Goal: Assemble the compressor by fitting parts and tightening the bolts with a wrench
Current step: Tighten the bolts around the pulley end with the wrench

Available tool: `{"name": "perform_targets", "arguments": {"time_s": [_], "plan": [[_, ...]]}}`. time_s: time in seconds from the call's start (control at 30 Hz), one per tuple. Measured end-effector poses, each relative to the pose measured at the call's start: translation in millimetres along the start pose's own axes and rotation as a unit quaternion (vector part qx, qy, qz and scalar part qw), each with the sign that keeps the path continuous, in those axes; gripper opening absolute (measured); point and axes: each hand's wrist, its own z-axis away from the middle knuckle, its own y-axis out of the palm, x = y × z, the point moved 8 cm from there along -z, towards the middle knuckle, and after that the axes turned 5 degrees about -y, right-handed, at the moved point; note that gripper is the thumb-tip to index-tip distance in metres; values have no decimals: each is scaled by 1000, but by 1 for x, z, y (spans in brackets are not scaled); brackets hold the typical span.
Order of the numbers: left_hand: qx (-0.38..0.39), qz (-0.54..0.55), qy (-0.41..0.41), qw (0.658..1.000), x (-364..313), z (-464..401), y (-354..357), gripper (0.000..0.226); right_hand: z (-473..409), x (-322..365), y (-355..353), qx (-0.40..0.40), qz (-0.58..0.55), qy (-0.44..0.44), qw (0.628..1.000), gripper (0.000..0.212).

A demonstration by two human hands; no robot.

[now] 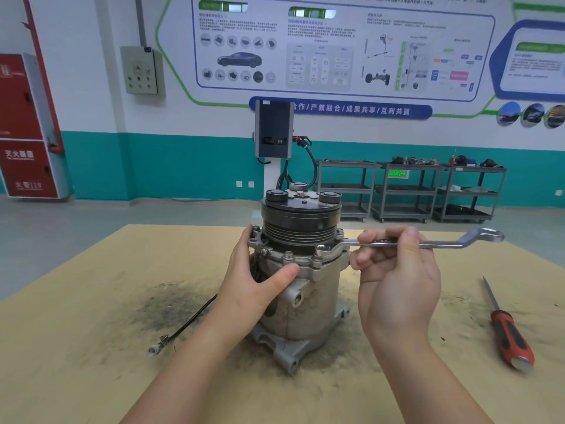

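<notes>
A grey metal compressor (315, 304) stands upright in the middle of the table, with a black grooved pulley (301, 223) on top. My left hand (253, 276) grips its body on the left side, thumb across the front below the bolted flange (293, 260). My right hand (394, 280) holds the shaft of a silver ring wrench (440, 241). The wrench's near ring end sits on a flange bolt (321, 249) at the front right. Other bolts stand around the flange.
A red-and-black screwdriver (509, 335) lies on the table at the right. A black cable with a connector (183, 328) trails left from the compressor. The tan table top (91, 301) is smeared with dark grime. Shelving carts (406, 191) stand by the far wall.
</notes>
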Motion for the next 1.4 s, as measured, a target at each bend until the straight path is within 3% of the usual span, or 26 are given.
{"name": "perform_targets", "arguments": {"time_s": [0.27, 0.4, 0.5, 0.67, 0.8, 1.0, 1.13, 1.27, 1.4], "plan": [[1, -11, 4, 1000, -1, 0, 0, 124, -9, -29, -8, -47, -70, 167, 982, 19], [2, -17, -1, 1000, 0, 0, -1, 125, -7, -29, -9, -51, -79, 166, 982, 27], [3, -24, -2, 1000, -1, 0, 0, 121, -10, -19, -7, -34, -42, 107, 993, 34], [0, -33, 0, 999, -2, 1, 0, 115, 0, 8, 4, 38, 67, -76, 994, 16], [-3, -40, 5, 999, -4, 1, 0, 114, 33, 33, 27, 157, 131, -293, 934, 6], [7, -27, 4, 1000, 5, -2, 0, 109, 70, 21, 54, 328, 250, -372, 832, 16], [-4, -5, 13, 1000, 9, -6, 1, 88, 74, 15, 60, 346, 232, -344, 842, 12], [-10, -8, 9, 1000, 11, -6, -1, 100, 66, 25, 56, 339, 221, -359, 841, 7], [-12, -46, 8, 999, 5, -4, -2, 107, 35, 32, 35, 190, 87, -243, 947, 16]]}}
